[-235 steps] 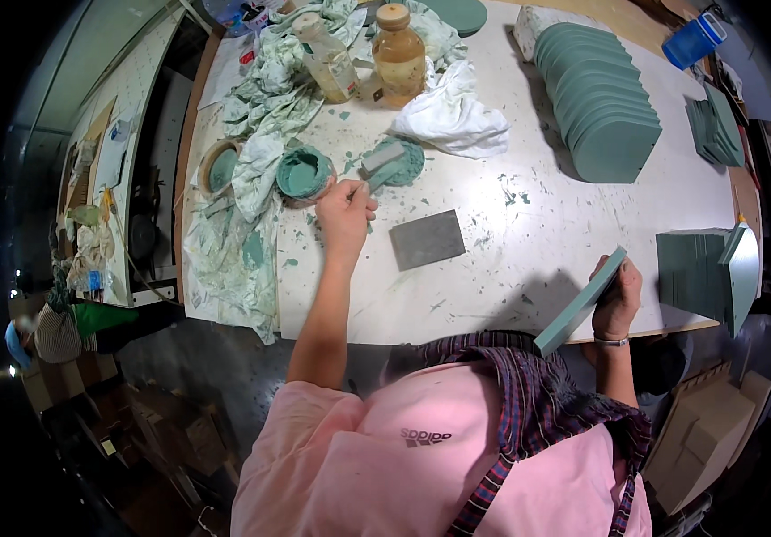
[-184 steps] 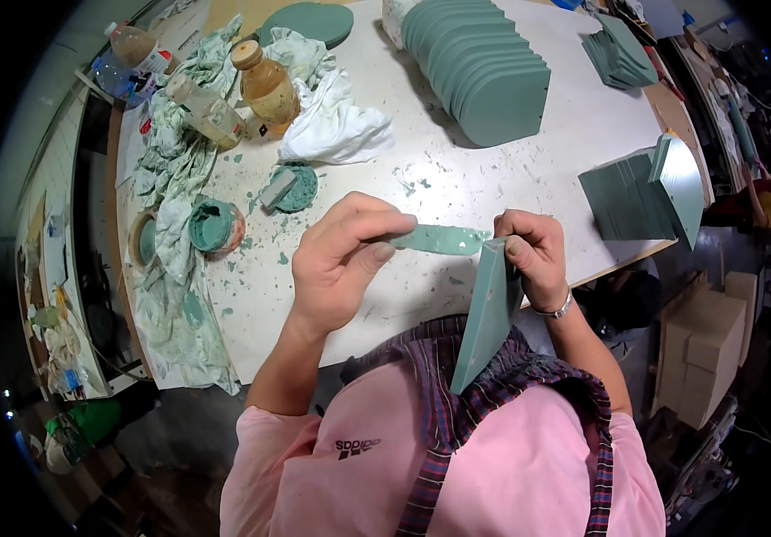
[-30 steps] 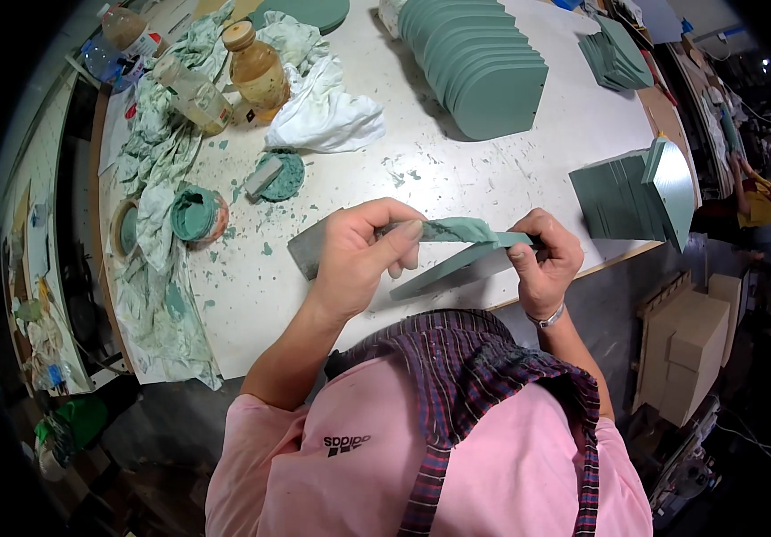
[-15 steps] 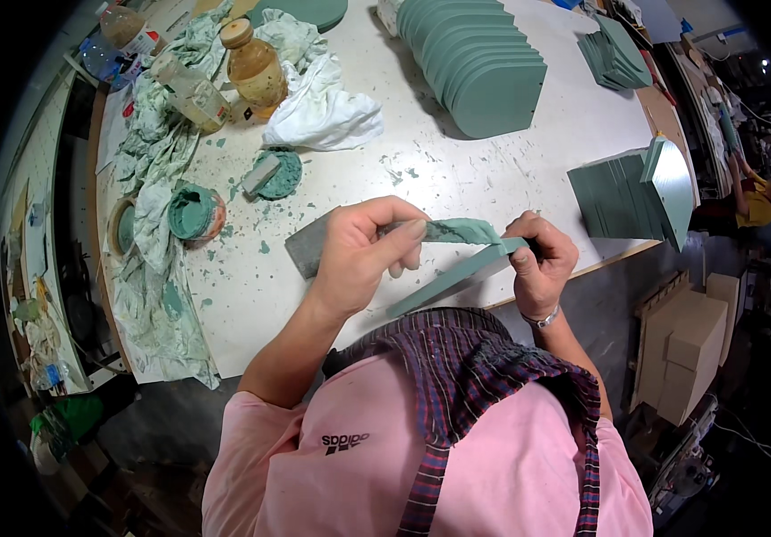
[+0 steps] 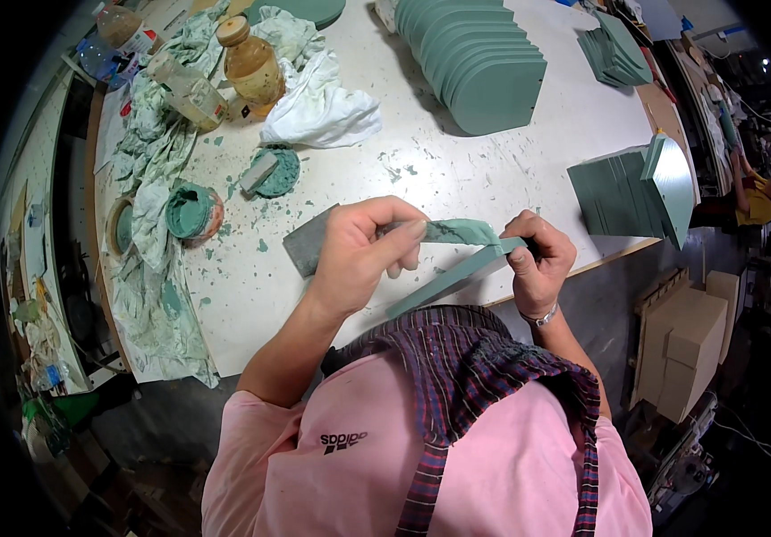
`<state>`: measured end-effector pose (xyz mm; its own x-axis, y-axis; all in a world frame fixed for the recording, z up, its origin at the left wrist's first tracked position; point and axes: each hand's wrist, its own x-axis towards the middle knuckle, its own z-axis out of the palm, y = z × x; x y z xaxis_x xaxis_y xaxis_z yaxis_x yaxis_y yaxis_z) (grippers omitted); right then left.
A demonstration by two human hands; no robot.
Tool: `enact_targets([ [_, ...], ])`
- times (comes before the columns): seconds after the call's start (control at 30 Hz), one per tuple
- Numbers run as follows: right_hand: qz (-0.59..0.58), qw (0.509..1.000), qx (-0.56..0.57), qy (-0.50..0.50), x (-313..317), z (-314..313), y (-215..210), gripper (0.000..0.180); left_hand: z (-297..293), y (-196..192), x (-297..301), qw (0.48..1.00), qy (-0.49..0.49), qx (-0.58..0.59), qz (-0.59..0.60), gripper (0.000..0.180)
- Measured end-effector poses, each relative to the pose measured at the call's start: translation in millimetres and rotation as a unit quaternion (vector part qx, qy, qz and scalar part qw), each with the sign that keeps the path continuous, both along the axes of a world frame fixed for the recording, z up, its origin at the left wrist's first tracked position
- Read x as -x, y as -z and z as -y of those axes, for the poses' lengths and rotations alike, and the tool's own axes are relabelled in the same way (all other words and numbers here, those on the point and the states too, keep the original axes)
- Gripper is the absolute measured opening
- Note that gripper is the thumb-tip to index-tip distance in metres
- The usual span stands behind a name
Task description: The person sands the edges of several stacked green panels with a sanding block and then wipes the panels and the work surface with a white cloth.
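Observation:
My left hand (image 5: 359, 251) pinches a putty knife (image 5: 466, 231) between thumb and fingers. Green paste coats the blade, and its tip meets the top corner of a green panel (image 5: 444, 286). That panel stands on edge, slanting toward my body, and its upper end is gripped by my right hand (image 5: 542, 259), which has a watch on the wrist. Partly behind my left hand lies a flat grey piece (image 5: 307, 242). To the left are an open tub of green paste (image 5: 190, 211) and a round lid of paste (image 5: 283, 174) with a small scraper on it.
A row of green panels (image 5: 497, 94) stands at the back, with another stack (image 5: 614, 197) at the right edge. Bottles (image 5: 256, 76) and stained rags (image 5: 157, 295) occupy the left side. Cardboard boxes (image 5: 694, 340) sit beyond the table, and a person in yellow (image 5: 752, 201) is far right.
The right hand and the panel's upper end have shifted very slightly left. The putty knife stays against the panel's corner, and both grips are unchanged.

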<state>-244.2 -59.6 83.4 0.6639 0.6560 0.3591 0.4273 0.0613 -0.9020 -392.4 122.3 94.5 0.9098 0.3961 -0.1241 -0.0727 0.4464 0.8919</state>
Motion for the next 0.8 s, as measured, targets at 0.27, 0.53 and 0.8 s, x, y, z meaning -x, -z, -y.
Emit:
enact_targets([
  [0.27, 0.017, 0.999, 0.045, 0.015, -0.5, -1.0, -2.4, 0.034, -3.8, 6.4, 9.8, 0.998, -0.050, 0.030, -0.006, 0.014],
  [0.53, -0.073, 0.989, 0.059, 0.118, -1.4, 6.9, 8.1, 0.028, -76.2, 100.6, 67.4, 0.892, -0.370, -0.200, -0.163, 0.014],
  [0.8, -0.128, 0.967, 0.082, 0.204, -6.8, -4.7, 15.3, 0.028, -93.4, 133.9, 89.9, 0.668, -0.401, -0.520, -0.350, 0.018],
])
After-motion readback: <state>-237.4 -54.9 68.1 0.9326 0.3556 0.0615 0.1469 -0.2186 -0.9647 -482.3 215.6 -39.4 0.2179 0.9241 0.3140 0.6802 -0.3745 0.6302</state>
